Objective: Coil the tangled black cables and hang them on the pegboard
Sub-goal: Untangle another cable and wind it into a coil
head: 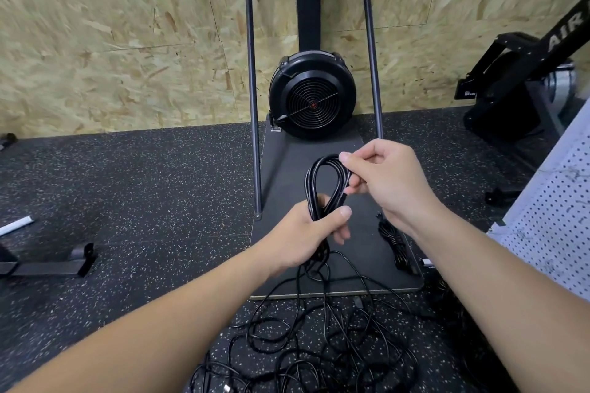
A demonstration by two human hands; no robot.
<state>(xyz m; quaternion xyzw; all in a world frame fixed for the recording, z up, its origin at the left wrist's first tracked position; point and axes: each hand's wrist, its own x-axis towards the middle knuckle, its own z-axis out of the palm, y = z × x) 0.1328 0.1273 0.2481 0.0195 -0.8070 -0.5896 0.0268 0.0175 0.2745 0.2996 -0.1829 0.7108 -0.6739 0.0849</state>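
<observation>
So, my left hand grips the bottom of the coil & my right hand pinches its top loop, mid-coiling I'd say. Rest of the cable lies tangled on the floor below; next I'd pull up more slack w/ the right, pegboard waits at right.

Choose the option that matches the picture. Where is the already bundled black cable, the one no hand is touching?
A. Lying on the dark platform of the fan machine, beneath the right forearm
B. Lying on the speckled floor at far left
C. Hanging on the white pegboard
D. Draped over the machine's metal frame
A: the bundled cable lies on the dark platform, while both hands hold another coil.
</observation>
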